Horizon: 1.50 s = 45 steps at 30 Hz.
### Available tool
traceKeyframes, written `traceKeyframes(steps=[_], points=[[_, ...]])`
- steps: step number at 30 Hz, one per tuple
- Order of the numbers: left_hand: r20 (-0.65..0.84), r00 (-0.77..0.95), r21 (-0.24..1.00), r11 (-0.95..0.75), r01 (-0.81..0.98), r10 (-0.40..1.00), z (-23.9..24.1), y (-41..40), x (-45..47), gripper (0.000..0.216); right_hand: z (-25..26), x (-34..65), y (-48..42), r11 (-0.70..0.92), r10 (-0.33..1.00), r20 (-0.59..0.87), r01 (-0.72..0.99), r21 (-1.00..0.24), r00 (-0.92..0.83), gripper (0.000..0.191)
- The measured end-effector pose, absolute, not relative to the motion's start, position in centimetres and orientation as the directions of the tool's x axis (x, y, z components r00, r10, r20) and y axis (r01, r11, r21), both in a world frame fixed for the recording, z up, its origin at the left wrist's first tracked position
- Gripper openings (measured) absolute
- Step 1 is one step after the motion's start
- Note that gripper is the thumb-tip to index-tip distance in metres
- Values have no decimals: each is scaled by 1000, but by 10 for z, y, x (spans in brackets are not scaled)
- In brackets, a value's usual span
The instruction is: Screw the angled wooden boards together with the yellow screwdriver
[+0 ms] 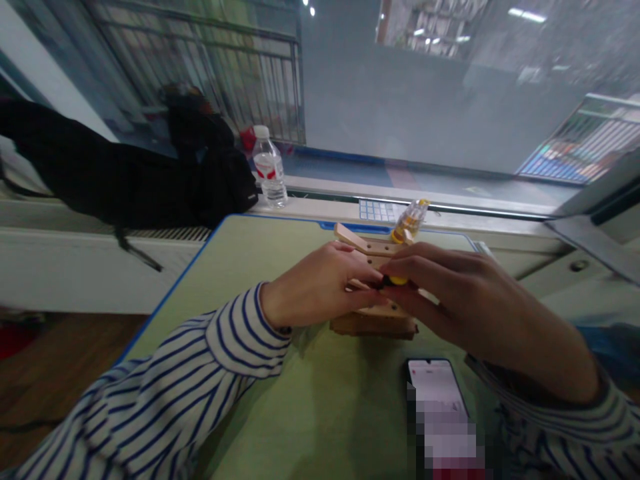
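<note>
My left hand (pixel 320 287) is closed round a light wooden assembly (pixel 373 320) of flat strips with holes, standing on the green table (pixel 280 280). My right hand (pixel 450 293) meets it from the right, its fingers pinched on a small yellow piece (pixel 399 280) with a dark part at the wood. One wooden strip (pixel 357 240) sticks out up and to the left behind my hands. Most of the assembly is hidden by both hands. My sleeves are white with blue stripes.
A phone (pixel 440 407) lies face up near the table's front, right of middle. A small yellow-capped bottle (pixel 411 220) lies at the table's far edge. On the windowsill stand a water bottle (pixel 270 167) and a black bag (pixel 130 173).
</note>
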State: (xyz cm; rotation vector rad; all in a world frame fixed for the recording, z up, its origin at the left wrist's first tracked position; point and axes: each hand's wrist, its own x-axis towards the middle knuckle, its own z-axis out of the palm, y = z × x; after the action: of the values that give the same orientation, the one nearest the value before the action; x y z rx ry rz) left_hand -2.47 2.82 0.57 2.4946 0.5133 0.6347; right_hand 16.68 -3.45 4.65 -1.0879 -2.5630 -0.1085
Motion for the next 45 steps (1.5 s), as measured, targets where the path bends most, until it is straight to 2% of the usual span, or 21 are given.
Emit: traceKeyframes(steps=[3, 12, 21, 33, 38, 45], points=[[339, 806, 555, -795, 244, 485, 6, 27, -23, 17, 46, 167, -33, 704, 677, 358, 708, -62, -642, 21], [319, 801, 541, -791, 286, 507, 5, 28, -23, 15, 48, 170, -34, 701, 676, 372, 711, -55, -637, 31], [314, 824, 564, -790, 239, 473, 4, 30, -24, 17, 49, 168, -37, 761, 610, 395, 647, -49, -687, 22], [342, 839, 601, -785, 152, 424, 1, 34, -25, 19, 49, 165, -36, 735, 643, 372, 676, -57, -669, 22], [333, 835, 599, -782, 172, 439, 1, 33, -25, 19, 48, 165, -35, 724, 661, 368, 685, -81, -654, 22], [357, 799, 575, -788, 221, 484, 8, 27, -24, 17, 47, 165, -35, 727, 648, 375, 686, -45, -663, 22]])
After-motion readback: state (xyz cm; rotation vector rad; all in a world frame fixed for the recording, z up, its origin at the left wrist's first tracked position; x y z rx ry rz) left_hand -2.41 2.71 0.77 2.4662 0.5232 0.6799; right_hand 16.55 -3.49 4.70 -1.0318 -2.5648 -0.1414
